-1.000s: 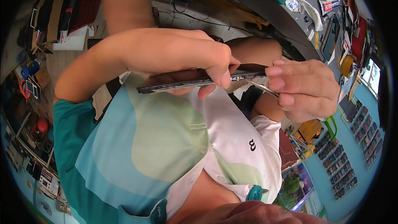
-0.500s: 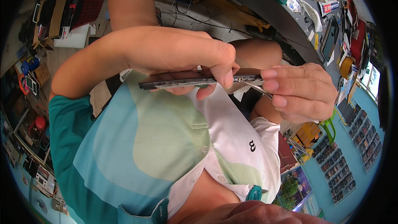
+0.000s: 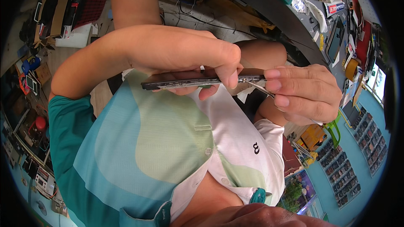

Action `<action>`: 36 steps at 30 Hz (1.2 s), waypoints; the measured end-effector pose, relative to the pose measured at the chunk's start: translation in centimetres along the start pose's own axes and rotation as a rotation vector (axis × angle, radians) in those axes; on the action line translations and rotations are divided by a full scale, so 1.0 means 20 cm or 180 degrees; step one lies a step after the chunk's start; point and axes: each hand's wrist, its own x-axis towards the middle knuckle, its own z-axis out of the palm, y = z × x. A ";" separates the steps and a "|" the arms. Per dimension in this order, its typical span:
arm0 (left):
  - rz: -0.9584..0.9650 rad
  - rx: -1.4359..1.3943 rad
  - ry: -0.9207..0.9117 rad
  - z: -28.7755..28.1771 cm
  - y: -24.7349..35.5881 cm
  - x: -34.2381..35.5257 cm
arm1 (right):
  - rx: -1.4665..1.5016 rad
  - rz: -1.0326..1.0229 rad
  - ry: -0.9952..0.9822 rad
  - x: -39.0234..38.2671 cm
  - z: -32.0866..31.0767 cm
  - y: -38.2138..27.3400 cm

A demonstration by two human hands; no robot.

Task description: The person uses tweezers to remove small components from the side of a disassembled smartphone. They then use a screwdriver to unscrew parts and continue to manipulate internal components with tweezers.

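Held edge-on in front of my chest is a dark, thin phone (image 3: 181,84), its long side turned toward me with grey residue along it. My left hand (image 3: 206,56) is closed on the phone, with the thumb pressing on the near edge and the fingers curled beneath. Fine metal tweezers (image 3: 261,88) sit pinched in my right hand (image 3: 309,90), their pointed tip at the phone's side edge, just right of my left thumb. The right fingertips are close to the phone's right end; whether they touch it I cannot tell.
At upper right, a grey workbench (image 3: 290,29) carries papers, small boxes and another phone (image 3: 335,40). Boxes and a red basket (image 3: 90,8) stand at upper left. Cables (image 3: 202,17) lie on the floor past my knees. Racks of small items (image 3: 341,174) hang on the blue wall.
The tweezers' tip has shifted very slightly up along the phone's edge. Both hands keep nearly the same place and grip.
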 end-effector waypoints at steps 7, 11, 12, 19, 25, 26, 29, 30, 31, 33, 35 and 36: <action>0.0027 -0.0053 0.0013 0.00 0.00 -0.01 | 0.0025 0.0040 -0.0007 0.00 -0.01 0.00; 0.0010 -0.0023 0.0012 -0.01 0.00 0.00 | 0.0142 0.0109 -0.0195 0.00 -0.02 -0.01; 0.0007 -0.0014 0.0011 0.00 0.00 0.00 | 0.0150 0.0113 -0.0186 0.00 -0.02 -0.01; -0.0016 -0.0014 -0.0022 0.00 0.01 0.00 | 0.0127 0.0141 -0.0207 0.00 -0.03 -0.02; -0.0024 -0.0044 -0.0018 -0.01 0.00 0.01 | 0.0085 0.0102 -0.0192 0.00 -0.03 -0.01; -0.0027 -0.0046 -0.0008 -0.01 0.00 0.01 | 0.0064 0.0105 -0.0142 0.00 -0.03 -0.01; -0.0013 -0.0051 -0.0005 -0.01 0.01 0.01 | -0.0003 0.0120 -0.0050 0.00 -0.02 -0.01; -0.0002 -0.0056 -0.0009 -0.01 0.01 0.01 | -0.0027 0.0124 -0.0062 0.00 -0.02 -0.01; 0.0009 -0.0061 -0.0013 -0.01 0.01 0.00 | -0.0050 0.0129 -0.0074 0.00 -0.02 -0.01; -0.0030 -0.0034 -0.0034 -0.01 0.02 0.00 | -0.0027 0.0139 -0.0043 0.01 -0.01 -0.01; -0.0051 -0.0024 -0.0051 -0.02 0.02 0.00 | -0.0020 0.0154 -0.0036 0.01 -0.01 -0.01; -0.0048 -0.0030 -0.0045 -0.02 0.02 0.00 | -0.0016 0.0151 -0.0047 0.00 -0.02 -0.01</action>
